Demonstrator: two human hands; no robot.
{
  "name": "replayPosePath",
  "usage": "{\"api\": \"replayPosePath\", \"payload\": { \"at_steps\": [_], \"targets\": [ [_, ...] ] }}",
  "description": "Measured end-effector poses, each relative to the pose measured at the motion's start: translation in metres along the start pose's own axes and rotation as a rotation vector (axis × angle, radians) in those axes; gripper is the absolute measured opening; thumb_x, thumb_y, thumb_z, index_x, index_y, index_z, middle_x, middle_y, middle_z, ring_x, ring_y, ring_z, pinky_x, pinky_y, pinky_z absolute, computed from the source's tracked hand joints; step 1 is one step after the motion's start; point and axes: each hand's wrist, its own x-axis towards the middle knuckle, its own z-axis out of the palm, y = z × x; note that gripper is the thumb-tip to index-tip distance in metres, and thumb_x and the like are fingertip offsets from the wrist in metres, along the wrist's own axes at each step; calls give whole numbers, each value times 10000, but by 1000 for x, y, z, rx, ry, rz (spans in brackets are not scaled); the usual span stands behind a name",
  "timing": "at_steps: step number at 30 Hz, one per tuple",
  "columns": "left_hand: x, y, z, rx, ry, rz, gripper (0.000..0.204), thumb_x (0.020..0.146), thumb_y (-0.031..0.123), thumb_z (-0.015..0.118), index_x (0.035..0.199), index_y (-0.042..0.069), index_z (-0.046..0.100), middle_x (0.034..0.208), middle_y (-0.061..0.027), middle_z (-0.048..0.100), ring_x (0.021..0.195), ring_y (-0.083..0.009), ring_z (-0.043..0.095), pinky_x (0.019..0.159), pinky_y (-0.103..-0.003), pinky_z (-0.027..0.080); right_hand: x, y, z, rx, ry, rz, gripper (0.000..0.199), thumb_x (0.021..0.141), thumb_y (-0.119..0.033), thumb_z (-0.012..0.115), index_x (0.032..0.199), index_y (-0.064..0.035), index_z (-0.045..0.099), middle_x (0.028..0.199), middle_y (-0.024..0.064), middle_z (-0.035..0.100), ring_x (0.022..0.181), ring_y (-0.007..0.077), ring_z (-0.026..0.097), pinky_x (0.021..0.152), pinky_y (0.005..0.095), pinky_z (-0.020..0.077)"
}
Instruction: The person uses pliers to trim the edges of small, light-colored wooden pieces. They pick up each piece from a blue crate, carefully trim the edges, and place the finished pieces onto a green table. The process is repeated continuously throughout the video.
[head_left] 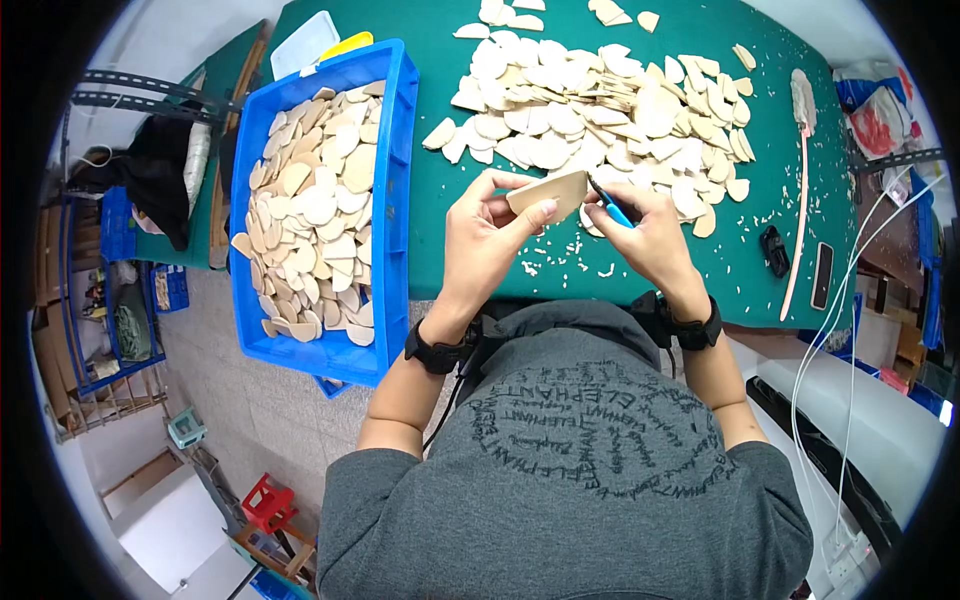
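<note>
I have one left hand (480,240), one right hand (652,235) and two black wristbands (432,352). I hold one flat piece (548,195) and one blue tool (612,207). I see one big blue bin (398,200), one pink stick (800,215) and one red stool (268,503). There are too many loose pieces (655,110) for me to count.

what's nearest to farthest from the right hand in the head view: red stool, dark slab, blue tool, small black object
1. Blue tool: in the right hand
2. Small black object: right, on the table
3. Dark slab: farther right, same table
4. Red stool: lower left
</note>
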Motion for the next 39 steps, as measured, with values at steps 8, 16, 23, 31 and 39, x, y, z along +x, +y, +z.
{"api": "replayPosePath", "payload": {
  "at_steps": [8,16,23,31,39],
  "targets": [
    [3,-6,-4,-58,-7,-12,261,820,93,714,988,-22,550,856,-121,679,731,-108,641,646,-232,526,1,9,8,28,23,65,195,789,-158,670,905,-2,676,690,86,655,597,107,589,574,246,461],
    [3,-3,-110,86,574,195,380,852,95,667,1168,-48,511,1037,-141,636,916,-177,618,792,-283,507,2,19,-7,167,68,217,159,830,-140,675,896,4,665,698,-20,600,616,32,493,552,194,390],
    [75,-76,-99,782,487,319,351,789,192,669,1098,35,616,1125,-191,547,1081,-344,493,945,-410,386,-5,29,-19,149,91,203,168,820,-130,685,930,-6,661,752,14,626,670,60,551,611,213,443],
    [143,-185,15,928,227,50,540,670,346,789,1013,20,530,977,-188,568,936,-339,555,836,-430,465,-22,41,-31,87,195,269,221,810,-178,698,958,-16,672,713,10,616,626,56,522,579,207,421],
    [74,-69,17,-169,-32,-227,229,851,122,678,1005,-29,601,920,-110,671,797,-137,654,709,-260,551,-4,29,-21,74,64,265,244,809,-206,675,948,-6,664,771,74,652,656,108,577,624,248,465]
  ]
}}
